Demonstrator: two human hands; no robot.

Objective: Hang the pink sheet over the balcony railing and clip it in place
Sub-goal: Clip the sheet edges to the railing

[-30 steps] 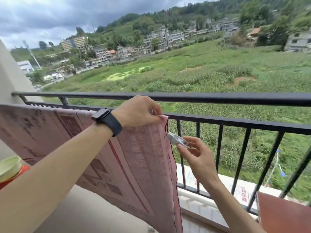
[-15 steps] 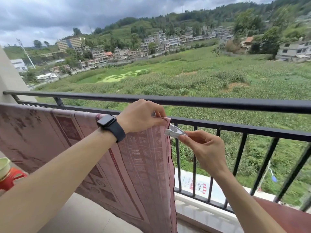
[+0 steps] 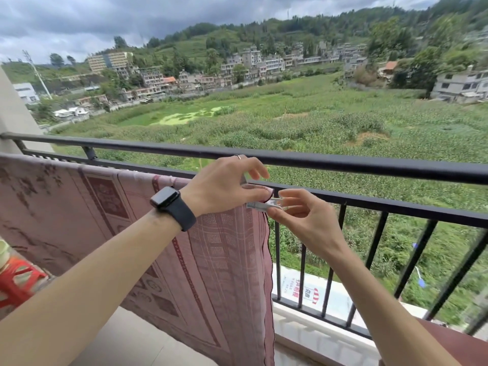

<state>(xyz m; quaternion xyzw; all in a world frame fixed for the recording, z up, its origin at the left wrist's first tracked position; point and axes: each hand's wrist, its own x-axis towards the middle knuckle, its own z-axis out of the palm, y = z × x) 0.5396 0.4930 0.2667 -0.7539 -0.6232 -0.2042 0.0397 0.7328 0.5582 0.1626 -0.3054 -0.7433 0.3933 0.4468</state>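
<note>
- Since half a second ago the clip [image 3: 261, 204] has slid left, from just beside the sheet's hem onto its top right corner, and the right hand [image 3: 309, 220] has come in with it.
- At the far left a red stool [image 3: 15, 281] stands just beside the hanging cloth, cut off by the frame edge.
- The pink sheet [image 3: 105, 220] is draped over the lower rail [image 3: 396, 207] of the balcony railing [image 3: 369, 167]. It runs from the left frame edge to just past the middle, and its dark-hemmed right edge hangs straight down.
- A black watch [image 3: 169, 200] sits on the left wrist, in front of the sheet's top fold.
- The left hand [image 3: 227, 186] pinches the sheet's top right corner between thumb and forefinger at the lower rail. Its other fingers are lifted and fanned just under the top bar.
- The pale clip's mouth lies at that corner, touching the left thumb; whether it bites the cloth I cannot tell.
- The right hand pinches the clip's tail between thumb and forefinger, just right of the hem.
- Right of the hem, the lower rail and its upright bars run uncovered to the frame edge.
</note>
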